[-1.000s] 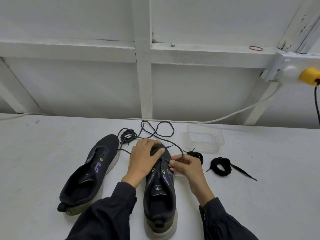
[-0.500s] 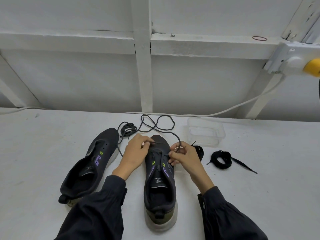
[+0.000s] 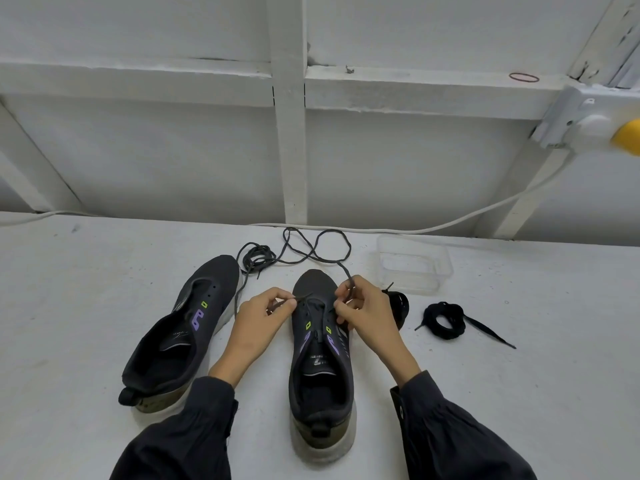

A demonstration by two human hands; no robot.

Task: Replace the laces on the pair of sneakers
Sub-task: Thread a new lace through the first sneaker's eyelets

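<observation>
pinching the grey lace [image 3: 347,273] on both sides of the shoe [image 3: 320,375], the left hand [image 3: 258,318] holds a strand at the eyelets' 9 o'clock and the right hand [image 3: 367,313] holds another at 3 o'clock. the shoe sits in the middle of the surface [image 3: 519,393]. likely trouble: an uneven tug could snarl the loose loops at 12 o'clock, or drag the shoe, since nothing pins it down.

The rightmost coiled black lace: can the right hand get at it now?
Probably yes: the rightmost coiled black lace lies uncovered near the right hand, which first must release the thin grey lace it pinches.
</observation>
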